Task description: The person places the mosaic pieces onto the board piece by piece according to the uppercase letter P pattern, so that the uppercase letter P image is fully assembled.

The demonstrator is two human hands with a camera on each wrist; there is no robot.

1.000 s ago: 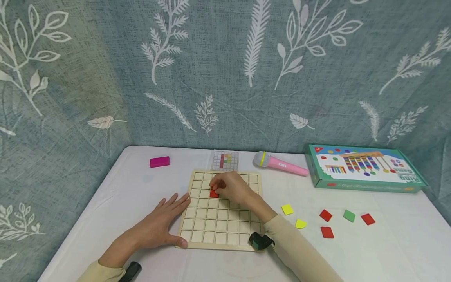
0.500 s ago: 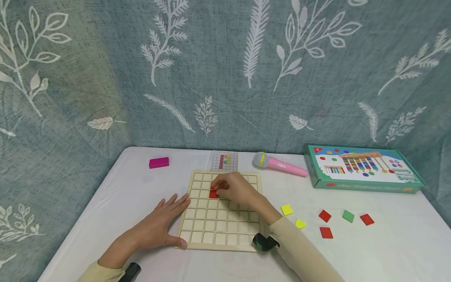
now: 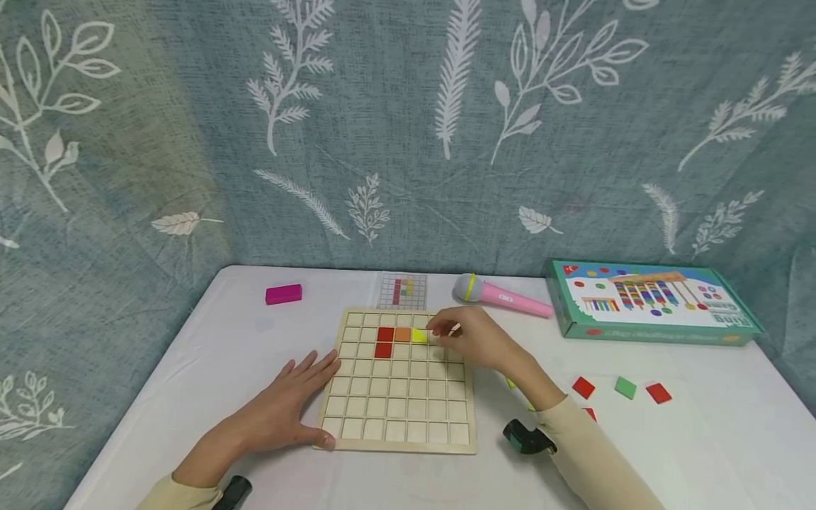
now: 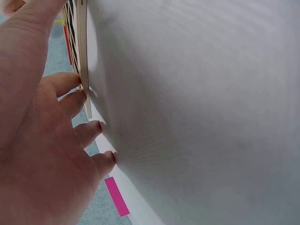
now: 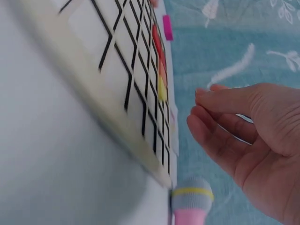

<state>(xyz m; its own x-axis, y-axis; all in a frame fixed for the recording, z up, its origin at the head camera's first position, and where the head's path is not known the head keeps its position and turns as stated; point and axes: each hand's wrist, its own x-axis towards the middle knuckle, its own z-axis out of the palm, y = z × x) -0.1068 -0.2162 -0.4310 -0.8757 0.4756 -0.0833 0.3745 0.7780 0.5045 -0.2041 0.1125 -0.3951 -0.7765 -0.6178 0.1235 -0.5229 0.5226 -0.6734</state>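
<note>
A wooden grid board (image 3: 395, 409) lies flat at the middle of the table. Set in its upper cells are a red tile (image 3: 385, 333) with another red tile (image 3: 383, 350) below it, an orange tile (image 3: 403, 334) and a yellow tile (image 3: 418, 336). My left hand (image 3: 280, 404) rests spread at the board's left edge, thumb at the near corner; the left wrist view shows fingertips at the board's side (image 4: 83, 47). Just right of the yellow tile, my right hand (image 3: 478, 336) hovers over the board. Its fingers (image 5: 229, 101) are loosely bent, with nothing between them.
Behind the board lies a colour pattern card (image 3: 402, 290), with a pink toy microphone (image 3: 510, 298) beside it. A green game box (image 3: 656, 301) stands back right, a magenta block (image 3: 283, 294) back left. Loose red tiles (image 3: 583, 387) and a green tile (image 3: 625, 387) lie right; yellow pieces (image 3: 511, 383) show behind the right arm.
My right hand has moved right and away from the red tiles, uncovering the upper red, orange and yellow tiles. My left hand keeps its place on the board's edge.
</note>
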